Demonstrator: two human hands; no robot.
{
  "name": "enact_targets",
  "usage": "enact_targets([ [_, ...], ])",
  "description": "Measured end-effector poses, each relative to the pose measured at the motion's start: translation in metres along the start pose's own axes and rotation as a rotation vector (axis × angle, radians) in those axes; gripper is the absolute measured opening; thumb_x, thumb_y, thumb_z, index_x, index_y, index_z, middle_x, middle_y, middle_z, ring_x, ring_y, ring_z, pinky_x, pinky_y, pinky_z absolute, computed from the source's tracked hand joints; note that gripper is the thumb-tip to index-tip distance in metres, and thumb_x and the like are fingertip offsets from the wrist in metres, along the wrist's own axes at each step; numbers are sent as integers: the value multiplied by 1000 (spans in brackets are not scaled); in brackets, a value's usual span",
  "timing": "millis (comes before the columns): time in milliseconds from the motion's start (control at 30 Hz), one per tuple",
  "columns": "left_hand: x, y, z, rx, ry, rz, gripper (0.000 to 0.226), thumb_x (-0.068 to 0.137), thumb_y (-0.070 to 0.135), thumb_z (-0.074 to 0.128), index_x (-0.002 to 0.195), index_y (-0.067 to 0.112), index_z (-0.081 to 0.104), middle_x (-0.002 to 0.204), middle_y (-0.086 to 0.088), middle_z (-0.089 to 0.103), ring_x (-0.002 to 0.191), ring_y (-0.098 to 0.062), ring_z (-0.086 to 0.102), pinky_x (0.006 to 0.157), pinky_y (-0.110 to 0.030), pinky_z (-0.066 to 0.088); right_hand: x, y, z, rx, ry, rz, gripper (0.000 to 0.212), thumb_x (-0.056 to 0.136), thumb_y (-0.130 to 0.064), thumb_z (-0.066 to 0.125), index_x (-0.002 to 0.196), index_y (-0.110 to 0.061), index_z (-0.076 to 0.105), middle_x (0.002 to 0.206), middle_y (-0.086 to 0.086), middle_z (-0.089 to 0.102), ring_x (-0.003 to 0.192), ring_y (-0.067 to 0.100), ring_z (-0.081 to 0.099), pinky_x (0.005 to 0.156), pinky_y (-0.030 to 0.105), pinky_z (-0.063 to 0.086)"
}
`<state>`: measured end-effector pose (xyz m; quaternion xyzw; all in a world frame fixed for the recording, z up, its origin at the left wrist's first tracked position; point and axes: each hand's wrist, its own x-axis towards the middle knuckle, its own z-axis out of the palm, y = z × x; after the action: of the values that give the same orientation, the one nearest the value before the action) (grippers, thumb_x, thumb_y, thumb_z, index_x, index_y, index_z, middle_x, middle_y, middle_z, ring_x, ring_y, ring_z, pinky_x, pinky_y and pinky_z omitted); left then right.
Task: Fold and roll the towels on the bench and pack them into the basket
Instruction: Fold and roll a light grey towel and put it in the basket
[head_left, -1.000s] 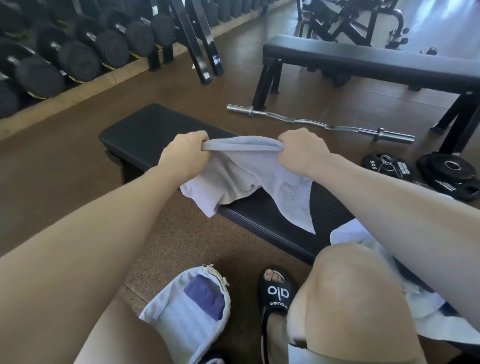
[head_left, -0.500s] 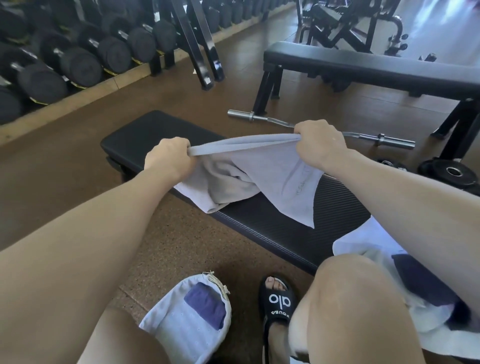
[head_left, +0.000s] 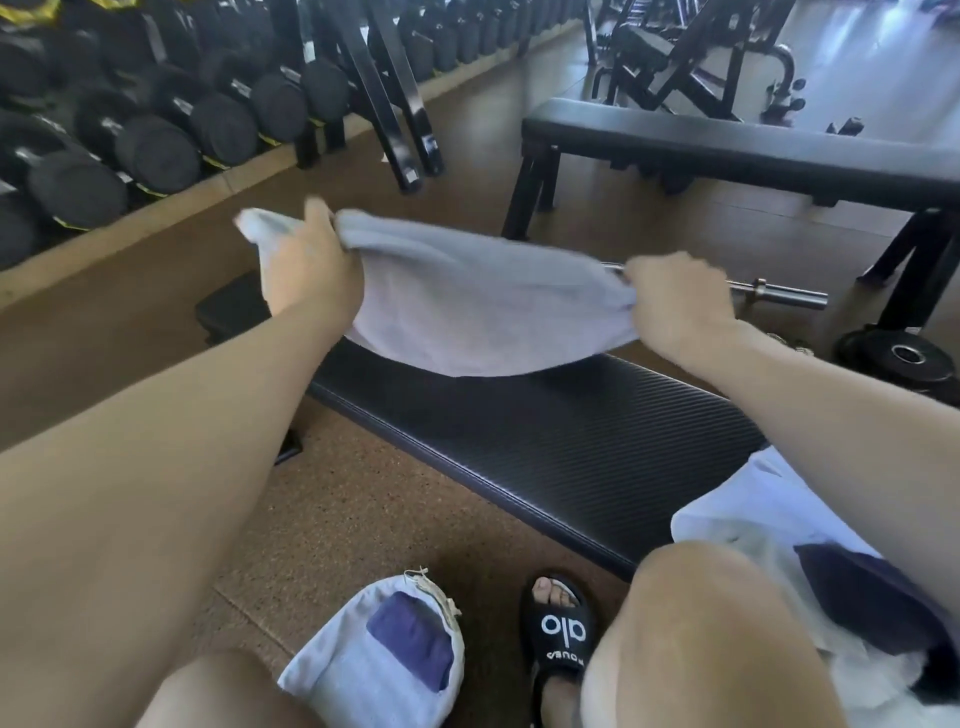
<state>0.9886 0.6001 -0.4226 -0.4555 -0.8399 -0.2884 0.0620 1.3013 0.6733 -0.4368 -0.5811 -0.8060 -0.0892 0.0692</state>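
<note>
Brown gym floor (head_left: 363, 519) fills the room, with a long rack of black dumbbells (head_left: 156, 130) along the left wall; their number I cannot count because of blur. Two black benches are visible. The nearer one, the tabletop (head_left: 545, 441), runs diagonally across the middle; the second bench (head_left: 727, 150) stands behind it, well apart.

Above the tabletop one grey towel (head_left: 483, 306) is stretched out in the air, sagging in the middle, its lowest edge just above the padded surface or touching it; I cannot tell which. The left hand (head_left: 306, 265) grips the towel's left end with curled fingers, and a small piece of cloth sticks out beyond it. The right hand (head_left: 675, 296) clamps the right end in a closed fist. The two hands are wide apart.

On the right end of the tabletop lies a pile of towels (head_left: 753, 514), white with one dark blue piece; an exact count is not possible. On the floor near the bottom stands one light fabric basket (head_left: 343, 670) with one dark blue towel (head_left: 410, 644) inside. Beside it is one foot in a black slipper (head_left: 561, 634). One metal bar (head_left: 779, 293) and one black weight plate (head_left: 904, 358) lie on the floor behind the tabletop.
</note>
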Motion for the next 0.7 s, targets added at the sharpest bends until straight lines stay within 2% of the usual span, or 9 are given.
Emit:
enact_targets([
  [67,-17,-22,19,206,-258,26,30,101,17,42,131,9,44,119,-19,57,112,-45,57,86,-50,48,-14,-17,9,-38,-409,-163,18,83,-3,57,90,-19,62,107,13,68,91,32,64,74,33,48],
  [133,-33,-46,33,336,-405,2,33,101,19,42,133,11,45,114,-16,57,111,-41,58,79,-46,47,-31,-34,18,-119,-757,-326,13,90,-7,50,92,-18,56,109,8,63,88,25,54,67,28,42],
  [233,-54,-72,43,384,-520,-5,42,101,30,43,142,25,37,114,-9,59,100,-34,56,77,-39,41,-52,-50,34,-201,-941,-418,27,93,-11,47,116,-8,62,111,5,64,92,25,58,63,27,41],
  [333,-62,-91,47,322,-610,-124,47,100,42,51,142,29,35,124,-4,58,100,-28,54,79,-37,43,-65,-61,44,-171,-881,-412,22,89,-16,58,110,-11,56,101,4,65,82,22,60,66,32,44],
  [400,-63,-98,51,119,-619,-294,43,96,46,54,129,24,37,109,-7,61,93,-28,61,77,-40,55,-75,-69,47,-151,-755,-435,29,85,-17,63,108,-15,44,96,2,57,75,20,54,58,31,40],
  [467,-64,-97,51,-70,-654,-412,33,97,34,56,117,21,33,99,-6,52,93,-31,64,72,-43,61,-84,-76,48,-155,-565,-544,47,83,-19,67,121,-18,40,110,5,52,88,23,55,52,31,33],
  [533,-61,-95,52,-234,-655,-446,26,97,16,57,113,19,37,104,-5,47,95,-28,61,66,-42,62,-89,-80,50,-132,-436,-646,57,84,-20,69,131,-18,39,118,6,48,93,23,54,51,28,29],
  [633,-57,-89,55,-428,-651,-462,18,96,2,49,108,16,48,107,-5,57,87,-21,67,73,-41,63,-94,-84,54,-30,-375,-701,37,89,-18,63,123,-19,46,99,1,50,80,21,57,50,26,29],
  [700,-52,-86,58,-568,-615,-516,16,97,0,48,106,10,56,105,-6,65,83,-22,73,74,-38,63,-93,-86,57,64,-403,-640,21,95,-16,56,115,-20,51,85,-3,46,74,19,54,51,25,32],
])
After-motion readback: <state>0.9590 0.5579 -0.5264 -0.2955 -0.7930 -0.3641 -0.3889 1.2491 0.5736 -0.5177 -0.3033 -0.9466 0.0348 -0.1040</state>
